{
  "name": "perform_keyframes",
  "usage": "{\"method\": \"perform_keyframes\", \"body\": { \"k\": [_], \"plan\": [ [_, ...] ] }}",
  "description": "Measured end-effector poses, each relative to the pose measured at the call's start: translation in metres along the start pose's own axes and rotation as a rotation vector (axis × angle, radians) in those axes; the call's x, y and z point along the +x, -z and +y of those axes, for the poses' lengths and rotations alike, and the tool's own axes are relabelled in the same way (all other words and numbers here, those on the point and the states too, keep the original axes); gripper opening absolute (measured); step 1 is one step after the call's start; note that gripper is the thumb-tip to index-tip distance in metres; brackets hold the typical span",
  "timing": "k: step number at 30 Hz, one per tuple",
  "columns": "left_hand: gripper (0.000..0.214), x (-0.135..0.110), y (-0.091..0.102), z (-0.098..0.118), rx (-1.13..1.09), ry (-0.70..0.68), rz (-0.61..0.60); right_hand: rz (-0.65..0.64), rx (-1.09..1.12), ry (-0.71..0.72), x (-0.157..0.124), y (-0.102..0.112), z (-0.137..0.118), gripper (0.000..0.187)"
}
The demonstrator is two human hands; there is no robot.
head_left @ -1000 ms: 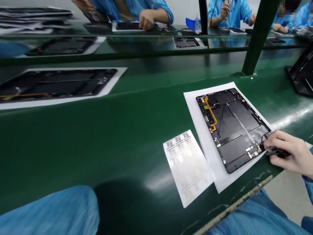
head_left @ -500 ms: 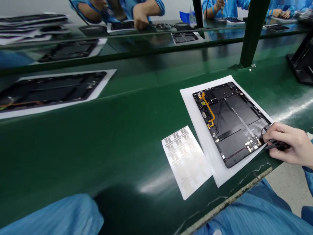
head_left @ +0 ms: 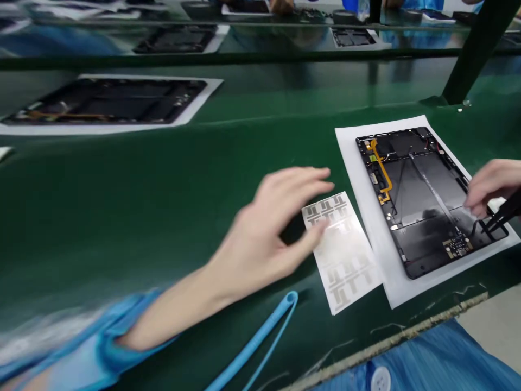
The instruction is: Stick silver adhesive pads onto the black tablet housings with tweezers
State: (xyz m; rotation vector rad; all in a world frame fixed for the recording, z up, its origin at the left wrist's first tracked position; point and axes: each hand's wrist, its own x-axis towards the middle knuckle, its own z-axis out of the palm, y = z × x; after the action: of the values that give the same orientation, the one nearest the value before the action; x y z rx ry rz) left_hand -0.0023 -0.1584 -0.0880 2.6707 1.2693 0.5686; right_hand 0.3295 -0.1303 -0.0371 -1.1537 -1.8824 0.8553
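My left hand point(head_left: 280, 222) reaches over the white sheet of grey T-shaped stickers point(head_left: 350, 244), fingers apart and holding nothing; its thumb overlaps the sheet's upper left. To the right, an opened tablet housing point(head_left: 423, 190) lies on white paper point(head_left: 350, 157), showing an orange flex cable, a grey ribbon and a small circuit board. My right hand point(head_left: 494, 184), partly cut off by the frame's edge, is closed around black tweezers point(head_left: 504, 214). Their tips point down at the housing's lower right corner, near a dark wire. Whether they grip that wire I cannot tell.
Another tablet housing point(head_left: 118, 100) lies on paper at the left. A blue coiled cord point(head_left: 260, 336) hangs below my left hand. A green post point(head_left: 468, 65) rises behind the tablet. The worn table edge point(head_left: 391, 342) runs along the front. Across the bench are more housings point(head_left: 354, 37).
My left hand has come into view from the lower left and moved over the sticker sheet. My right hand has lifted off the housing's corner with the tweezers. The camera view has shifted.
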Motion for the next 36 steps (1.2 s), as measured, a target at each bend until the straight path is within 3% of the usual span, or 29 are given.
{"method": "perform_keyframes", "body": {
  "k": [3, 7, 10, 13, 22, 26, 36],
  "plan": [
    [0.052, 0.003, -0.016, 0.000, -0.016, -0.114, -0.043, -0.284, 0.094, -0.047, 0.031, -0.027, -0.022, 0.064],
    [0.053, 0.004, -0.035, 0.007, -0.011, -0.136, -0.051, -0.696, 0.233, 0.040, 0.054, -0.068, -0.038, 0.027],
    [0.054, 0.003, -0.039, 0.012, 0.003, -0.146, -0.027, -0.840, 0.317, 0.036, 0.052, -0.089, -0.036, 0.012],
    [0.053, 0.003, -0.036, 0.016, -0.015, -0.145, -0.029, -0.846, 0.339, -0.049, 0.040, -0.099, -0.031, 0.014],
    [0.074, 0.012, -0.008, 0.014, -0.218, -0.054, -0.340, -0.644, 0.172, 0.070, 0.016, -0.104, -0.022, 0.013],
    [0.083, 0.015, -0.004, 0.014, -0.241, -0.052, -0.370, -0.604, 0.116, 0.109, 0.017, -0.108, -0.025, 0.015],
    [0.074, 0.017, 0.004, 0.016, -0.235, -0.038, -0.431, -0.608, 0.198, 0.042, 0.018, -0.110, -0.027, 0.017]
  ]
}}
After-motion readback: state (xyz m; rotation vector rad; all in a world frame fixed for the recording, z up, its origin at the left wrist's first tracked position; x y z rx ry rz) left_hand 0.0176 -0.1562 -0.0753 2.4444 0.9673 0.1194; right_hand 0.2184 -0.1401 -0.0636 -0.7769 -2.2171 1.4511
